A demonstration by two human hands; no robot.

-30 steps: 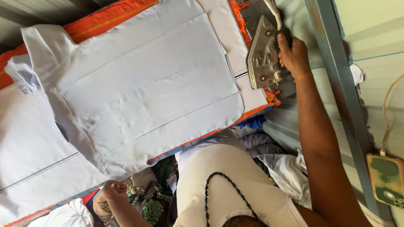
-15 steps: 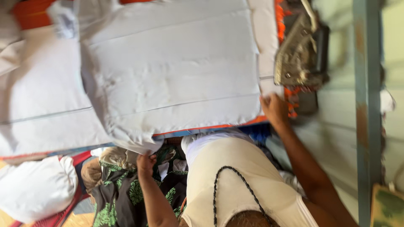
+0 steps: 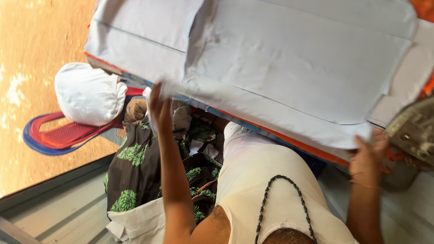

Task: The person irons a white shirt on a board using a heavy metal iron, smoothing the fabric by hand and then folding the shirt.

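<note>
A pale grey-white garment [image 3: 289, 68] lies spread flat over the ironing table, whose orange cover [image 3: 316, 151] shows along the near edge. My left hand [image 3: 158, 106] reaches up and grips the garment's near edge at its left part. My right hand [image 3: 368, 151] holds the same near edge further right, by a corner. A heavy metal iron [image 3: 413, 131] rests at the table's right end, just beyond my right hand, free of both hands.
A white stuffed bag [image 3: 88, 95] sits on a red and blue plastic chair [image 3: 58, 138] at the left, on sandy ground. A pile of green-patterned dark cloth [image 3: 140, 167] and white fabric [image 3: 135, 221] lies beside my body below the table.
My right hand has left the iron and come down to the garment's near edge. My left hand has risen from the cloth pile to the garment's edge. The view has swung left.
</note>
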